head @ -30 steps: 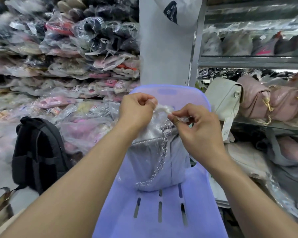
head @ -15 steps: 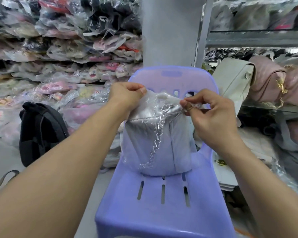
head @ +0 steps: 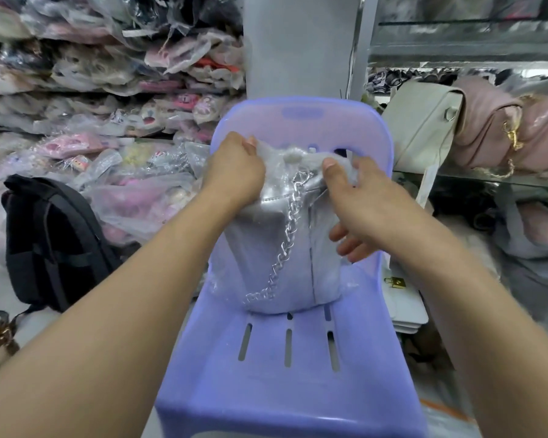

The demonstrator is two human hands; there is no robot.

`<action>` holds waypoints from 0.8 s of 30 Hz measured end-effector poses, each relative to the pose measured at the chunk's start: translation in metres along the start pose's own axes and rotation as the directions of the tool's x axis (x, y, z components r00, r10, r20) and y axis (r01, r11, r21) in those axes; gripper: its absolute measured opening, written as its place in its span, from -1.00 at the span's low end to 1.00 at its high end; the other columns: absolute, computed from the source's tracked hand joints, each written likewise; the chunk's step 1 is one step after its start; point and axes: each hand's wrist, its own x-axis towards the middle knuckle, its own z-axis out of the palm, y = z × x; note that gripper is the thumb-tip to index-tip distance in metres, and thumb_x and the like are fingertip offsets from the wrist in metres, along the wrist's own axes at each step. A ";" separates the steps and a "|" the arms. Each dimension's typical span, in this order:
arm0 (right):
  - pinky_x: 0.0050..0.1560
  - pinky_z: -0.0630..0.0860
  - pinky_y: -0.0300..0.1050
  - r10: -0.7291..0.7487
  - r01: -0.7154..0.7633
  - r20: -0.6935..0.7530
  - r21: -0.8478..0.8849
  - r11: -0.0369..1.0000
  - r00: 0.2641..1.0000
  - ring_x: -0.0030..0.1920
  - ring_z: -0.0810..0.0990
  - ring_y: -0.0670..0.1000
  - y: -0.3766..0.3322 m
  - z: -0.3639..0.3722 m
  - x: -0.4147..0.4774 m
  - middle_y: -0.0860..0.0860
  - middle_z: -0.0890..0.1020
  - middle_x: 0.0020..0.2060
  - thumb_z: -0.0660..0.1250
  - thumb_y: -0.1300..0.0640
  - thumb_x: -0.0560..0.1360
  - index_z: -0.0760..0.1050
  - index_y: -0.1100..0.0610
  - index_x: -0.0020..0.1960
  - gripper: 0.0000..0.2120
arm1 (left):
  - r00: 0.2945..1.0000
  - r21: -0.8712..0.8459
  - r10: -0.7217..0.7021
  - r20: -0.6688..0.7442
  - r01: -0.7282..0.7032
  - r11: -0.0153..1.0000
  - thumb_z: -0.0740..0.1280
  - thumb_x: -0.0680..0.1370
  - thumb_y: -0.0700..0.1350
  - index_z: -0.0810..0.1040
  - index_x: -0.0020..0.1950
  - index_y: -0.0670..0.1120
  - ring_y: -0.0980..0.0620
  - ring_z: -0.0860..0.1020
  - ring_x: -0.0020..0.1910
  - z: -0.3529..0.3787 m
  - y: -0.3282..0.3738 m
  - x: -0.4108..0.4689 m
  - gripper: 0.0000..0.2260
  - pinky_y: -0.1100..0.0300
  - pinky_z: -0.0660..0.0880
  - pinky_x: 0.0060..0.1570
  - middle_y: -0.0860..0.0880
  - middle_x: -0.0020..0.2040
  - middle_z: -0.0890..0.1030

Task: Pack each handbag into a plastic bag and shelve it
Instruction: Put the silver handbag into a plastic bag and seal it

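Observation:
A silver handbag (head: 266, 248) with a chain strap stands upright on the seat of a purple plastic chair (head: 285, 368), inside a clear plastic bag (head: 293, 156) bunched at its top. My left hand (head: 234, 172) grips the gathered plastic at the bag's top left. My right hand (head: 355, 197) pinches the plastic at the top right with thumb and forefinger, its other fingers spread loosely down the bag's right side.
Shelves on the right (head: 469, 52) hold a cream handbag (head: 421, 128) and pink handbags (head: 491, 121). Heaps of bagged goods (head: 108, 105) fill the left. A black backpack (head: 51, 241) sits on the floor at left, a grey pillar (head: 298, 42) behind the chair.
The plastic bag's opening has been drawn further together over the handbag. My right hand has shifted from a tight pinch to a looser hold with fingers spread down the side. The camera tilted down.

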 end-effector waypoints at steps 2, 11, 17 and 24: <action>-0.25 0.70 0.11 0.132 -0.199 0.271 0.237 0.951 0.953 -0.30 0.74 0.28 0.000 0.000 -0.003 0.27 0.71 -0.15 -0.06 -0.43 0.60 0.22 -0.16 0.47 -0.44 | 0.999 -0.052 -0.028 -0.039 0.026 0.998 0.05 0.72 0.01 0.39 0.03 -0.09 -0.11 0.43 -0.11 0.006 0.009 -0.004 -0.77 0.11 0.27 -0.16 -0.07 -0.11 0.47; 0.08 0.64 0.27 0.022 -0.195 0.394 0.407 0.892 0.919 0.03 0.76 0.16 0.023 -0.034 0.006 0.05 0.76 0.05 0.34 -0.55 0.33 0.59 -0.06 0.30 -0.26 | 0.868 -0.288 -0.065 0.492 0.233 0.929 0.09 0.69 0.11 0.48 -0.20 -0.09 -0.04 0.55 -0.49 0.011 0.053 -0.048 -0.60 0.10 0.53 -0.25 -0.11 -0.40 0.64; 0.24 0.60 0.13 -0.023 -0.127 0.418 0.329 0.936 0.908 0.08 0.74 0.09 0.046 -0.048 0.013 0.07 0.76 0.03 0.57 -0.13 0.37 0.69 0.07 0.16 -0.56 | 0.730 -0.357 -0.042 0.682 0.382 0.852 0.22 0.64 0.00 0.45 -0.11 -0.12 -0.12 0.72 -0.22 0.017 0.036 -0.072 -0.78 0.05 0.63 -0.05 -0.20 -0.19 0.73; 0.22 0.56 0.40 0.027 -0.098 0.289 0.234 0.967 0.957 0.02 0.75 0.21 0.067 -0.056 0.018 0.12 0.77 -0.03 0.58 0.13 0.23 0.68 0.13 0.11 -0.56 | 0.893 -0.465 -0.387 0.231 0.451 0.762 0.28 0.56 -0.10 0.59 -0.24 -0.10 -0.02 0.59 -0.35 0.021 -0.013 -0.068 -0.80 0.22 0.50 -0.31 -0.09 -0.25 0.71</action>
